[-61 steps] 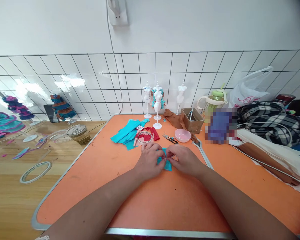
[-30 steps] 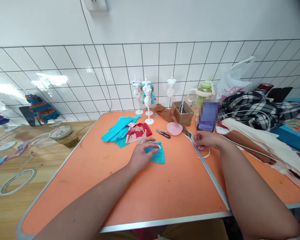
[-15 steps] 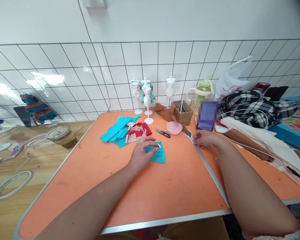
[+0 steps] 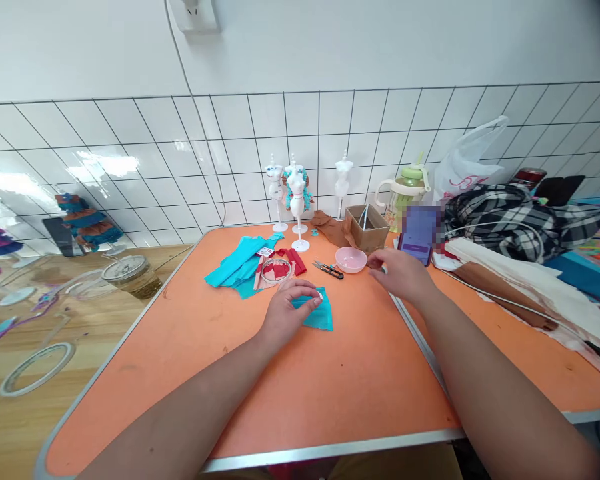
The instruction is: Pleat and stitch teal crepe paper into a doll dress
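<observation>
A piece of turquoise fabric is lying on the orange tabletop just right of the frame's centre, its left part being covered by the left hand. The cloth is probably best being kept flat under light fingertip pressure, with no stretching being caused and the small white spot near its upper edge being left unsmudged. Farther right, a shallow, precise pinch is likely being called for, with the pink bowl being spared any nudge.

The left hand is being held palm down, its fingers being gently curved and its thumb being kept apart from them; the grip is being left partly open, nothing visibly being clamped. The left forearm is being slanted up from the lower left. The right hand is being held just beside the bowl's right side, its fingertips being drawn close together; whether anything is being pinched there cannot be told. The right forearm is being angled in from the lower right.
</observation>
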`<state>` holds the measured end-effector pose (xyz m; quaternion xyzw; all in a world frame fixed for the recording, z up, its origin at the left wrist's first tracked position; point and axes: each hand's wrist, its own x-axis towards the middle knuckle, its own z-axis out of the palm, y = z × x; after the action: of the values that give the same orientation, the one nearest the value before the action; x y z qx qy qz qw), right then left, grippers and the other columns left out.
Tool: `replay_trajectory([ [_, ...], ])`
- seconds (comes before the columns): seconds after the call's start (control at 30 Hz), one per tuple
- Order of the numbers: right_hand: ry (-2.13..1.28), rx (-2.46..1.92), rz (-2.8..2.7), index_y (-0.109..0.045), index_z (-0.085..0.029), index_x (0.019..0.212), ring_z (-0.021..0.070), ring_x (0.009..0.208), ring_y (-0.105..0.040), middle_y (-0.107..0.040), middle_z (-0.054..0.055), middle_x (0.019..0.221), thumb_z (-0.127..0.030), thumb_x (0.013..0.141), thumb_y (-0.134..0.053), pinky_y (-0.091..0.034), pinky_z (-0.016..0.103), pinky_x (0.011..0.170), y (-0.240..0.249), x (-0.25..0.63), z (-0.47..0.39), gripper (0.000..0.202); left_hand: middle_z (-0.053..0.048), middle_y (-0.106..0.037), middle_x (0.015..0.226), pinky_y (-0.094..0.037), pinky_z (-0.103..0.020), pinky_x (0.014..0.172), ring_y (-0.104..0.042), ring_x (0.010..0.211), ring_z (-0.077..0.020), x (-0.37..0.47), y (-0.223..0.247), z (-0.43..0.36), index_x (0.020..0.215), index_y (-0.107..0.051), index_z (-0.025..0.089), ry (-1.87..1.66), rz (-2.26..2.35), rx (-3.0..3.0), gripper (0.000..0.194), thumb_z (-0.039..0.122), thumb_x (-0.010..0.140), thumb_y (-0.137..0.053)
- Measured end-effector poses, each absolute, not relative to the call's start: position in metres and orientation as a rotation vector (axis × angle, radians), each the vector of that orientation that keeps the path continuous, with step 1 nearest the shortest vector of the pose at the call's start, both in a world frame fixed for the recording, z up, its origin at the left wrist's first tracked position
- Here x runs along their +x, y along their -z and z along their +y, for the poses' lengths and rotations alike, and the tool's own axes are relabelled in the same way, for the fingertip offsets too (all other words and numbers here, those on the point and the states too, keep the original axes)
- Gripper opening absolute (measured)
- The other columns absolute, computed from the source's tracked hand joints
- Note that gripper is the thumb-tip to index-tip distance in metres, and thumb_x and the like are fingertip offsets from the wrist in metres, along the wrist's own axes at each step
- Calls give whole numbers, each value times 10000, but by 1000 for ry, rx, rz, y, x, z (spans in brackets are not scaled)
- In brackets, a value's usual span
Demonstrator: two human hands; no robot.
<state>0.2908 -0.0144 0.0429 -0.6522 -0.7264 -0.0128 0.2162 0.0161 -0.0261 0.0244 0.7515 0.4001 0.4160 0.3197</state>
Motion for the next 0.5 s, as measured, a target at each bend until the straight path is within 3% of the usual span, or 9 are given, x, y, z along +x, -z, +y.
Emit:
replay_trajectory([
  [0.2, 149, -995, -2241, -671, -233, 966, 171, 844, -597, -683, 40, 870, -299, 886, -537, -429, 292, 766, -50, 224, -45, 169, -52, -642, 943, -462, -335, 881, -594, 939, -197, 16, -24, -26, 788, -677, 197, -1132, 1018, 1850, 131, 323, 785, -642],
  [0.5, 248, -1037, -2151, -687, -223, 933, 140, 802, -614, -693, 29, 849, -271, 905, -515, -412, 257, 678, -33, 203, -50, 181, -50, -639, 914, -467, -311, 860, -597, 909, -184, 17, -20, -26, 794, -677, 184, -1151, 1061, 1799, 152, 334, 773, -653],
])
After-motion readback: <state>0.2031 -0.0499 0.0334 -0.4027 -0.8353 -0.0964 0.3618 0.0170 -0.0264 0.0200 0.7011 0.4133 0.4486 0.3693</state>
